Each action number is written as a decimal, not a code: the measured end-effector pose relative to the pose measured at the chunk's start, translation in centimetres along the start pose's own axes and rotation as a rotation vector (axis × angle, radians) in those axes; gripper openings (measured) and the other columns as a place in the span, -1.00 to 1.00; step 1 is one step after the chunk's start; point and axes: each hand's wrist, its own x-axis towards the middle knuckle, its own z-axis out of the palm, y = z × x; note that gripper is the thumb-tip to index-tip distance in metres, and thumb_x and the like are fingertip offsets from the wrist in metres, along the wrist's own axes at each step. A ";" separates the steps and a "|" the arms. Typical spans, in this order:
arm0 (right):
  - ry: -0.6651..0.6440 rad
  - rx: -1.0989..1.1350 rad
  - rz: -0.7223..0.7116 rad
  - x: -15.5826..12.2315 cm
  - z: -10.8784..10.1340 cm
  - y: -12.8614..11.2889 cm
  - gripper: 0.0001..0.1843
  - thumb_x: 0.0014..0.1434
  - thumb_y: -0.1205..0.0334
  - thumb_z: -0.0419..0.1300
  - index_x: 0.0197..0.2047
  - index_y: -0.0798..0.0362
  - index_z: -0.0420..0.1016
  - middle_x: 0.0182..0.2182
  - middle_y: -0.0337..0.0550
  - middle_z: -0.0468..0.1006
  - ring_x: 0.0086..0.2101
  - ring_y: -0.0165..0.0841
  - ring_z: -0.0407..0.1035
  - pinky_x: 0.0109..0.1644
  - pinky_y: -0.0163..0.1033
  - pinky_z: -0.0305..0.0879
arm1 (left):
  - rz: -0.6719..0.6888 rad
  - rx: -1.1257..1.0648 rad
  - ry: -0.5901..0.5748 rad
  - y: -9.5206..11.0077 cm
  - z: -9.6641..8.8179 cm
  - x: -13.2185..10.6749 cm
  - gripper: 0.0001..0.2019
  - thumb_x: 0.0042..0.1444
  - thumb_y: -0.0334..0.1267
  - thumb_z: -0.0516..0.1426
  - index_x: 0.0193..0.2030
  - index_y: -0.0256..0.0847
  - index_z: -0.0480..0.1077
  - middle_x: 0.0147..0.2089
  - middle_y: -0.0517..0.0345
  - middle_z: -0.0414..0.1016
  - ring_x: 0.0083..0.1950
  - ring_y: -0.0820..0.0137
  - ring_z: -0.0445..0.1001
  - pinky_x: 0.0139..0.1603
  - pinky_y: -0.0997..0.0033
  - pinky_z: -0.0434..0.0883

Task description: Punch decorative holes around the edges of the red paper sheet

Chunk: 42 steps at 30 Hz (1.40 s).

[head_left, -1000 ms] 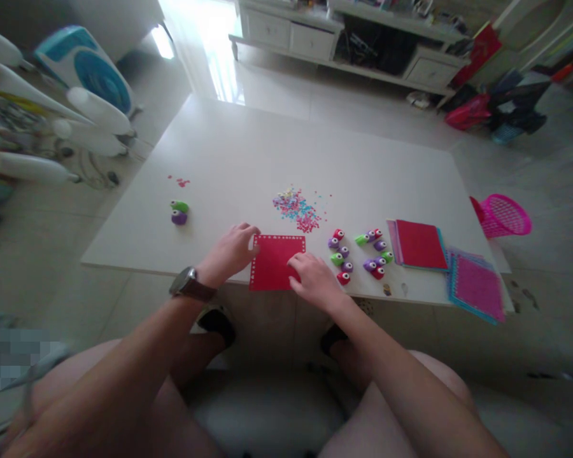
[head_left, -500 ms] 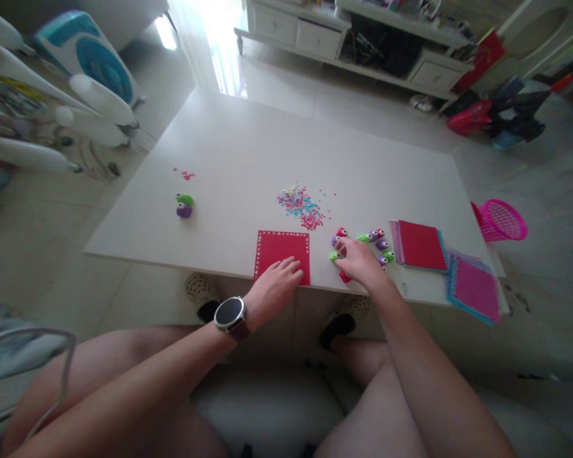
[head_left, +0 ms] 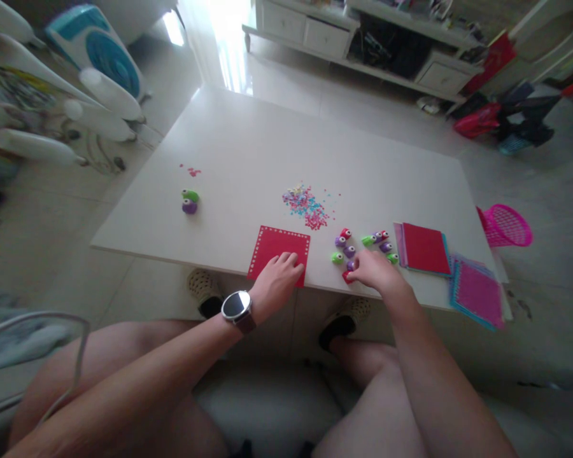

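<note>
My left hand [head_left: 277, 280], with a watch on the wrist, lies over a red paper square [head_left: 279, 243], its fingers slightly bent on the sheet. Small punched holes line the square's left, top and upper right edges. Farther right, my right hand [head_left: 376, 270] has its thumb and fingers closed on a small red paper punch [head_left: 346, 277] near the table's front edge. Around this hand stand several more punches in purple, green and red with eye-like dots, among them a green punch [head_left: 337, 258]. Some are partly hidden by the hand.
Punched-out confetti [head_left: 306, 205] is heaped mid-table. Two punches [head_left: 190, 202] and red bits [head_left: 193, 172] lie at the left. At the right are a red paper stack [head_left: 424, 248] and a pink-topped punched pile [head_left: 478, 291] overhanging the edge. A pink basket [head_left: 509, 226] stands beyond.
My right hand has moved from the green and purple punches toward the front edge, onto the red one. My left hand stays on the red square, which is slightly turned.
</note>
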 end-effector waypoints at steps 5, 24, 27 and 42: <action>0.022 -0.023 -0.023 -0.7 0.6 -1.0 -0.89 0.19 0.27 0.48 -0.22 0.09 0.70 -0.17 0.19 0.72 -0.14 0.04 0.64 -0.14 -0.07 0.42 | -0.043 -0.011 -0.026 0.3 -0.1 -0.1 -0.69 0.31 -0.53 0.12 0.11 -0.17 0.48 0.24 -0.15 0.49 0.26 0.04 0.45 0.18 -0.01 0.55; 0.247 0.264 -0.294 0.3 2.3 -5.3 -0.97 0.33 0.29 0.32 -0.18 0.00 0.55 -0.23 -0.06 0.72 -0.19 -0.20 0.59 -0.15 -0.22 0.28 | -0.061 -0.071 0.042 0.5 1.0 0.8 -0.83 0.41 -0.44 0.05 0.02 -0.24 0.44 0.05 -0.14 0.50 0.11 0.09 0.42 0.16 0.05 0.53; 0.243 0.317 -0.314 1.0 2.5 -5.6 -0.96 0.33 0.32 0.33 -0.18 0.01 0.54 -0.27 -0.10 0.71 -0.22 -0.23 0.59 -0.14 -0.24 0.30 | -0.073 -0.094 0.032 0.8 0.9 0.7 -0.82 0.41 -0.44 0.05 0.05 -0.25 0.42 0.09 -0.15 0.49 0.14 0.08 0.43 0.20 0.04 0.52; 0.268 0.314 -0.316 1.1 2.6 -6.0 -0.90 0.33 0.34 0.36 -0.20 0.02 0.51 -0.28 -0.09 0.70 -0.23 -0.22 0.58 -0.16 -0.23 0.29 | -0.046 -0.045 -0.022 1.0 0.9 0.7 -0.78 0.45 -0.42 0.02 0.13 -0.31 0.41 0.14 -0.17 0.48 0.18 0.06 0.43 0.25 0.00 0.51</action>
